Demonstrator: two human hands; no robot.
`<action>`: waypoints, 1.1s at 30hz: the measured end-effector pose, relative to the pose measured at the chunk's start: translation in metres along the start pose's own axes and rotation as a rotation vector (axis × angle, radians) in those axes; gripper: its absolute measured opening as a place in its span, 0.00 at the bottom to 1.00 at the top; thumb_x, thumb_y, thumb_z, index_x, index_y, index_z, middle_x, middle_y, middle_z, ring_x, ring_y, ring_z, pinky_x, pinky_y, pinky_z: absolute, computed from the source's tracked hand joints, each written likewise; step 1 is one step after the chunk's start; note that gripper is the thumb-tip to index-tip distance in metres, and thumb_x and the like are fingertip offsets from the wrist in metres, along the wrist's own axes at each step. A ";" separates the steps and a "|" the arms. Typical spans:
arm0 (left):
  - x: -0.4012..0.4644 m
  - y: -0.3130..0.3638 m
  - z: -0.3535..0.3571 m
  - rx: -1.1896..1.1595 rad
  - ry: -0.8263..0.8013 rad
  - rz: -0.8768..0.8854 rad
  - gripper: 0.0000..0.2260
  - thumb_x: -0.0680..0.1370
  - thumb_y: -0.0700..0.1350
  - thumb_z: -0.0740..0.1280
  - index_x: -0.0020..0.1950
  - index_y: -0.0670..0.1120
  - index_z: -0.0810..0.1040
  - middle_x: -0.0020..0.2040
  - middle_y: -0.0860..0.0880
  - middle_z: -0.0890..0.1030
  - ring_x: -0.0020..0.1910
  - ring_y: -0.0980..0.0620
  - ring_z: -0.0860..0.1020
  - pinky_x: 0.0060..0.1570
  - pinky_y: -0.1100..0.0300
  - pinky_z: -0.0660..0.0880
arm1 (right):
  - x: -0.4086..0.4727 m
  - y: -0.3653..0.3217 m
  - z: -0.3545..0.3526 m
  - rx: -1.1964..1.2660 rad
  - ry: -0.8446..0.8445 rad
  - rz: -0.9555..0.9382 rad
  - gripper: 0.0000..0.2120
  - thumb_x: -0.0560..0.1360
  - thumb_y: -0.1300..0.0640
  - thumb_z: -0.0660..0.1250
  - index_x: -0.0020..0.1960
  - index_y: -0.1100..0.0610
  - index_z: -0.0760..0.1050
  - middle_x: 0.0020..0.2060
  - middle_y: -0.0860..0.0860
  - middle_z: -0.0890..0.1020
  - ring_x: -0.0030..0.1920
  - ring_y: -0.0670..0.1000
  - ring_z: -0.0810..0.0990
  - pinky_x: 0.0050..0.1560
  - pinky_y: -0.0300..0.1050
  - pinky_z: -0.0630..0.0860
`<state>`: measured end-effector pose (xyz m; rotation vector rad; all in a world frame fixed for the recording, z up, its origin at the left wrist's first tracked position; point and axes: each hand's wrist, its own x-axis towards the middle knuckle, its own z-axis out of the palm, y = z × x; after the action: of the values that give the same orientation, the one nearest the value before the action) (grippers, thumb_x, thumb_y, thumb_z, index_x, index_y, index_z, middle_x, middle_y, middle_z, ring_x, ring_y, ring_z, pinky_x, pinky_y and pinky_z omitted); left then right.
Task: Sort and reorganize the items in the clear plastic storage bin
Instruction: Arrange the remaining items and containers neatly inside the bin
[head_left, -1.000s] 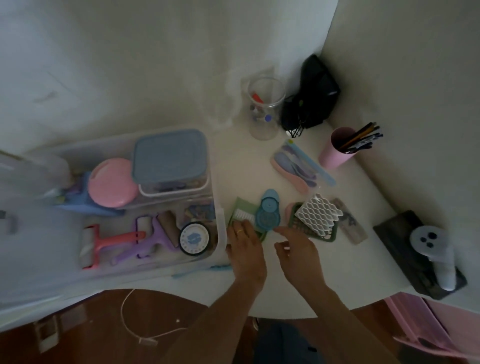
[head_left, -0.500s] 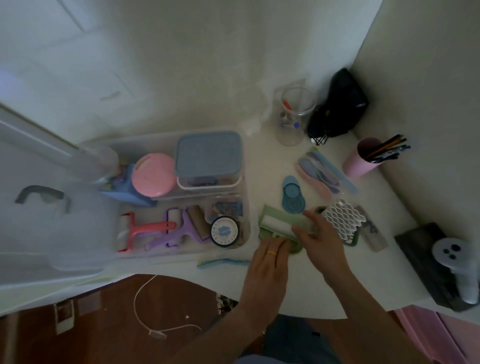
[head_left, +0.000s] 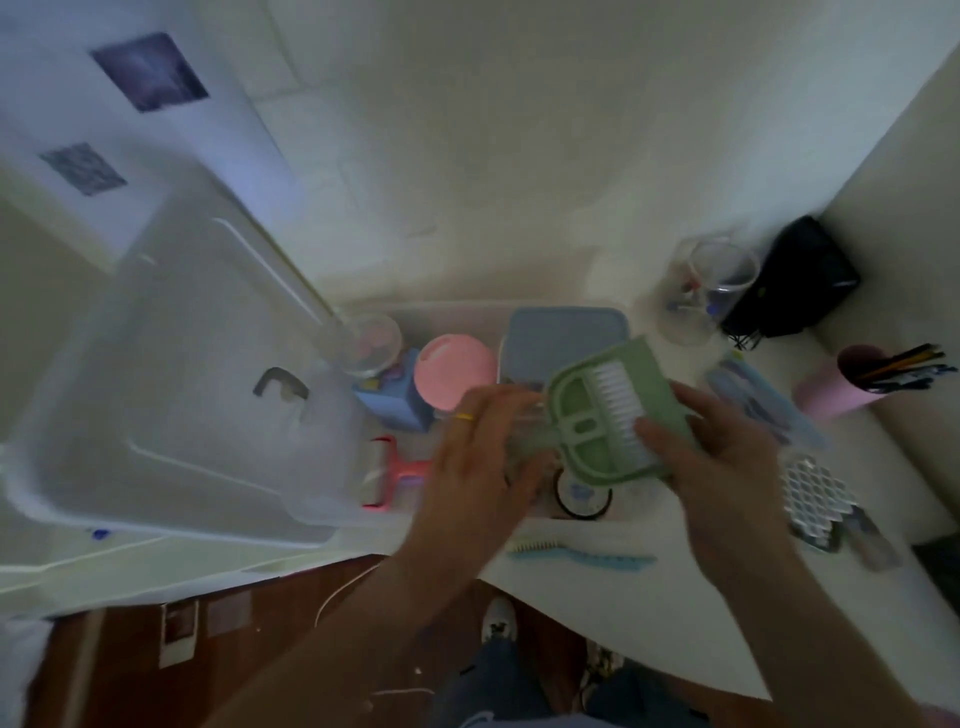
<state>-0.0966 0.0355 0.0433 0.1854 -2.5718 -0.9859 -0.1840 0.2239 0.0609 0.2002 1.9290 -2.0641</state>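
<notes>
No text, label, brand or number can be read anywhere in the frame; the two dark printed patches on the white sheet in the upper left of the frame are too blurred to make out; the round black-rimmed disc at lower centre carries a pale face with a faint bluish mark, but nothing legible; the small pale cards at the lower left show no readable print.

A green dustpan-and-brush set, tilted, is held above the open clear storage bin.
</notes>
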 end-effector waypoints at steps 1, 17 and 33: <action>0.002 -0.022 -0.017 0.056 -0.047 -0.019 0.17 0.76 0.46 0.72 0.64 0.48 0.77 0.60 0.50 0.79 0.56 0.55 0.79 0.55 0.68 0.71 | 0.003 0.009 0.021 0.009 -0.015 0.039 0.16 0.73 0.67 0.72 0.58 0.54 0.79 0.48 0.54 0.86 0.47 0.56 0.86 0.46 0.53 0.84; 0.006 -0.192 -0.088 0.469 -0.377 -0.019 0.13 0.70 0.46 0.74 0.53 0.55 0.83 0.48 0.54 0.84 0.46 0.50 0.83 0.40 0.57 0.80 | 0.045 0.121 0.158 -0.553 -0.218 0.355 0.03 0.67 0.63 0.75 0.40 0.58 0.84 0.38 0.56 0.86 0.42 0.56 0.84 0.49 0.60 0.83; 0.048 -0.187 -0.073 0.408 -0.132 -0.007 0.14 0.76 0.52 0.62 0.56 0.52 0.83 0.52 0.51 0.83 0.51 0.48 0.81 0.47 0.55 0.80 | 0.070 0.088 0.169 -0.194 0.031 0.182 0.12 0.69 0.67 0.74 0.53 0.63 0.83 0.40 0.55 0.86 0.40 0.52 0.85 0.44 0.47 0.84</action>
<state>-0.1147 -0.1609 -0.0166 0.2432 -2.8706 -0.4767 -0.2045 0.0437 -0.0300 0.3517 2.0321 -1.7572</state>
